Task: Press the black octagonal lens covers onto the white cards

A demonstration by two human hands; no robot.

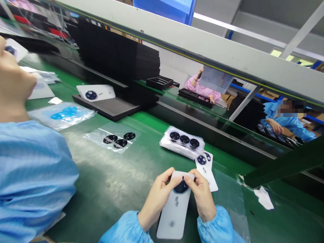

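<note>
Both my hands grip a white phone back cover (174, 211) with a dark round camera area near its top edge and dark markings below. My left hand (158, 194) holds its left side, thumb pressed on the camera area. From the right, my right hand (202, 192) grips the upper edge, its thumb also on that area. Behind my right hand lie white covers (209, 173) with dark camera circles. Just beyond is a stack of clear plastic sheets (182, 143) bearing black round pieces.
A co-worker's blue sleeve (30, 179) and hand (14, 81) fill the left side. A clear bag (113, 138) with black discs and a bag of blue film (65, 114) lie on the green table. One cover (97, 92) rests on a black foam tray (111, 109). A post (280, 165) stands right.
</note>
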